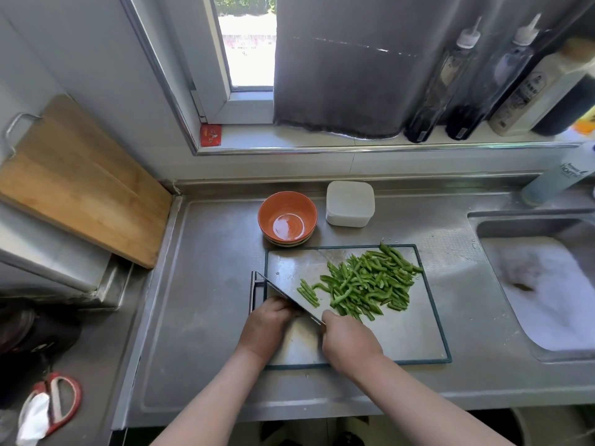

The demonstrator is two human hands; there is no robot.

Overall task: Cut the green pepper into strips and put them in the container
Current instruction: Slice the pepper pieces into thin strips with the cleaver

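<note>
A home kitchen: steel counter [209, 252], sink [531, 284], windowsill sauce bottles [450, 88].

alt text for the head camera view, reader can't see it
A person's right hand holds a cleaver on a cutting board beside a heap of green pepper strips, the left hand close against the blade. An orange bowl and a white container stand behind the board on a steel counter.

Bright daylight from the window [248, 43] glares on the steel counter [209, 284]; wide-angle bending warps the soft edges.
</note>
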